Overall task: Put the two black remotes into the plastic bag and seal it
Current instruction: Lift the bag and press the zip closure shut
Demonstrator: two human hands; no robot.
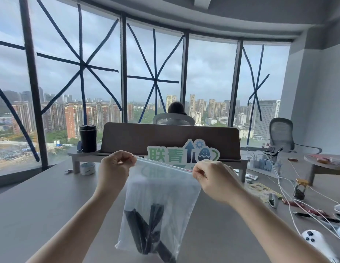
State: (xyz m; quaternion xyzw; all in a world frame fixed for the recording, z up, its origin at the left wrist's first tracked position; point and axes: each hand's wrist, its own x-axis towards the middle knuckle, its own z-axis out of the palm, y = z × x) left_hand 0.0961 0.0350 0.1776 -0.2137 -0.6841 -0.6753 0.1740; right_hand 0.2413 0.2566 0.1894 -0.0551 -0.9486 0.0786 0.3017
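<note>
The plastic bag [157, 205] is held up above the table [42, 215], near its front edge, and hangs down from its top strip. The left corner of the strip is pinched in the left hand [116, 168], whose grip is closed tight on it between thumb and fingers. The right corner is pinched the same way in the right hand [212, 179], its grip likewise closed on the strip. The strip is stretched taut between the two hands, tilted down toward the right. The two black remotes [146, 230] are seen through the clear plastic at the bottom of the bag, crossed over each other. A white controller [315, 243] lies at the right edge of the table, among white cables [283, 188].
</note>
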